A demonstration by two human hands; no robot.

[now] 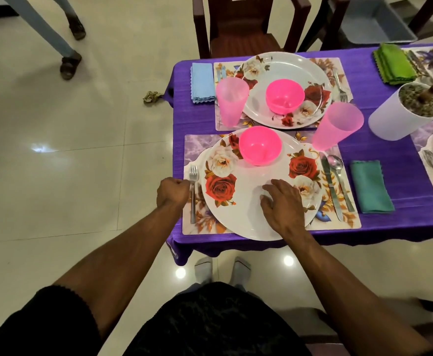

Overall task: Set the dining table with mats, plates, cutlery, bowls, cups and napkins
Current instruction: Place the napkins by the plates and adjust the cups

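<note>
The near plate point(248, 201) with its big roses sits on a flowery mat point(338, 219) at the near edge of the counter point(390, 227), and it is the middle of this place setting. The right hand point(283, 204) rests on the near-right part of that plate with its fingers spread and loose, holding nothing, likely to keep the plate from sliding. Just left of the plate lies a fork point(193, 194), and the left hand point(173, 192) is curled up tight against its handle; it seems to be pinching the fork to nudge it straight, though the fingers are hidden. A pink bowl point(259, 145) stands on the far side of the plate. To the right of the plate lie a knife point(331, 186) and a spoon point(338, 176), then a green napkin point(370, 186) farther right. A pink cup point(337, 127) stands past the plate's far-right side. This place looks nearly done.
</note>
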